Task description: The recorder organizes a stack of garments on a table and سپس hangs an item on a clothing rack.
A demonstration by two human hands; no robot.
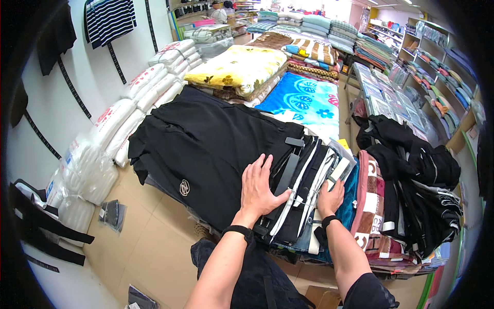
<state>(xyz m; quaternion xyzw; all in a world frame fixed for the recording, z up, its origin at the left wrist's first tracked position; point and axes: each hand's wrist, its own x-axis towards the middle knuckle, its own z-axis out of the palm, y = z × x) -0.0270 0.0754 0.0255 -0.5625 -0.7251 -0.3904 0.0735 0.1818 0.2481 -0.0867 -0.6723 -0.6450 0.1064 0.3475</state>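
Currently, black garments (206, 139) stacked; dark pile (396, 149) still loose.
Left hand (261, 190) spread atop; right hand (330, 199) half-curled, grip unclear.

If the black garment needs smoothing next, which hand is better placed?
Probably left: the left hand lies spread at the edge of the black garment; the right hand is farther off, at the right of the folded clothes.

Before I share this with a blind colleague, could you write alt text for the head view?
A person's left hand lies spread on a black garment while the right hand touches a bundle of black-and-white clothes beside it. Beyond lie a yellow blanket and a blue blanket, with white packages along the left wall.
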